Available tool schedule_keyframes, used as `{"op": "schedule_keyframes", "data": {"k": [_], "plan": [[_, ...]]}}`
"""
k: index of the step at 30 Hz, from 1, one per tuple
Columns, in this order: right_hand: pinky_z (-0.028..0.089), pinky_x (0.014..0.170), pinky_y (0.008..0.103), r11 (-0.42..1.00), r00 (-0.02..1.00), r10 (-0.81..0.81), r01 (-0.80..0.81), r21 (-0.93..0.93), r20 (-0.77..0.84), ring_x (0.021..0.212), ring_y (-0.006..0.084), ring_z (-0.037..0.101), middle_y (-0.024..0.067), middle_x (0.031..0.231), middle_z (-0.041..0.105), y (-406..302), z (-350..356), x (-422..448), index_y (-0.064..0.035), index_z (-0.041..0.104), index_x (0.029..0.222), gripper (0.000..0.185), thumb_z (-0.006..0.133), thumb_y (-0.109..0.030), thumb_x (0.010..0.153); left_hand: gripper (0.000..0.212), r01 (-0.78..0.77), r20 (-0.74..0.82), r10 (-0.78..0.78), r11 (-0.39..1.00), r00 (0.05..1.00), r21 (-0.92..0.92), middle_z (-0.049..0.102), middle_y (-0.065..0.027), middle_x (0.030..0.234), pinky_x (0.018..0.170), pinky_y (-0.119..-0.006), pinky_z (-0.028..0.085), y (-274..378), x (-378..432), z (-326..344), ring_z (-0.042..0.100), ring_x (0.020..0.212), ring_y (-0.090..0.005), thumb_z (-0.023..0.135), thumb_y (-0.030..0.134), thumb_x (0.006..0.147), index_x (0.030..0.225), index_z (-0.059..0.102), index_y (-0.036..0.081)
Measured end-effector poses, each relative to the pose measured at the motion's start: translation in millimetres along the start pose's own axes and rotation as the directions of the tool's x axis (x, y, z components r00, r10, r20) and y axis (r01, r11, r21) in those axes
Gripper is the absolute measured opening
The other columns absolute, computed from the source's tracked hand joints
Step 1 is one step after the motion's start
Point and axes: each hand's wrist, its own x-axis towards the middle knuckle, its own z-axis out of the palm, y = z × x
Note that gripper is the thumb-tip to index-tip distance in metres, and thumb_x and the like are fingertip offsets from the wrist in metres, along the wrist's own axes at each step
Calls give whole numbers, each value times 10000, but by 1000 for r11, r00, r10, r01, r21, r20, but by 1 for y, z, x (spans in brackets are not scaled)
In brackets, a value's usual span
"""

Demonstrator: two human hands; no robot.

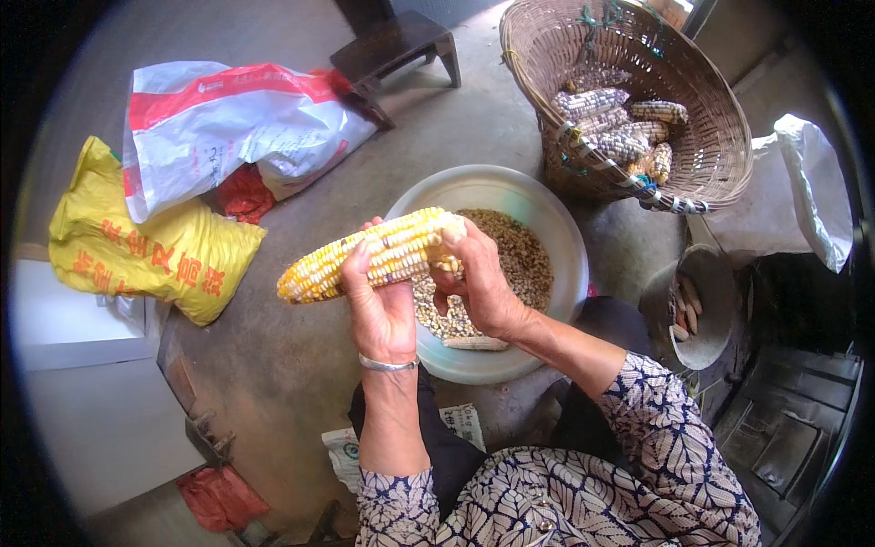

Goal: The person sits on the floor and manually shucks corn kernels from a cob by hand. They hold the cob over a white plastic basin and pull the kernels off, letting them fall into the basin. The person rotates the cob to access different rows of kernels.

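Observation:
My left hand (379,308) holds a large ear of yellow and white corn (328,270) from below, its thumb lying along the kernels. At the ear's right end, my right hand (482,280) grips the tip with thumb and bent fingers. Both hands are above a wide, pale basin (571,267). Loose corn kernels (519,253) cover the basin's bottom, and a bare corncob (476,343) lies near its front edge. My left wrist bears a silver-coloured bangle.
A woven basket (724,164) with several dark-speckled ears (618,147) stands at the upper right. Below it, a bucket (718,328) holds bare cobs. White-and-red (198,150) and yellow (150,239) sacks lie at left; a low wooden stool (396,44) stands behind.

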Motion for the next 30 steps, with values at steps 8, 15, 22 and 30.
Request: {"op": "schedule_keyframes", "data": {"k": [8, 15, 22, 30], "plan": [[399, 364, 211, 995, 995, 95, -95, -35, 26, 492, 45, 410, -17, 654, 441, -1, -7, -5, -22, 449, 1024, 398, 513, -404, 928, 428, 47, -11, -47, 999, 999, 10, 534, -114, 1174, 1025, -406, 385, -5, 1, -7, 490, 1135, -220, 640, 145, 812, 1179, 481, -6], [407, 376, 209, 995, 999, 9, -6, -98, 35, 500, 55, 425, 0, 680, 453, -1, -11, -11, -13, 432, 1044, 409, 508, -397, 928, 421, 104, -6, -104, 995, 995, -9, 540, -105, 1166, 1020, -407, 392, -5, 2, -9, 498, 1121, -221, 654, 172, 806, 1159, 504, -1], [432, 395, 226, 988, 991, 115, -122, 100, 64, 514, 59, 413, -13, 679, 431, -8, -11, -4, -23, 432, 1035, 401, 537, -391, 916, 508, 37, 29, -39, 996, 999, 78, 525, -126, 1218, 1060, -437, 356, -6, 3, -6, 487, 1154, -260, 658, 157, 803, 1236, 439, 5], [449, 416, 226, 996, 997, 73, -74, 41, 13, 534, 64, 423, -5, 710, 437, -5, -10, -8, -32, 435, 1013, 351, 555, -347, 912, 461, 170, 83, -178, 981, 981, 93, 515, -133, 1225, 1041, -414, 361, -2, 11, -6, 474, 1159, -240, 637, 196, 818, 1202, 475, -2]]}}
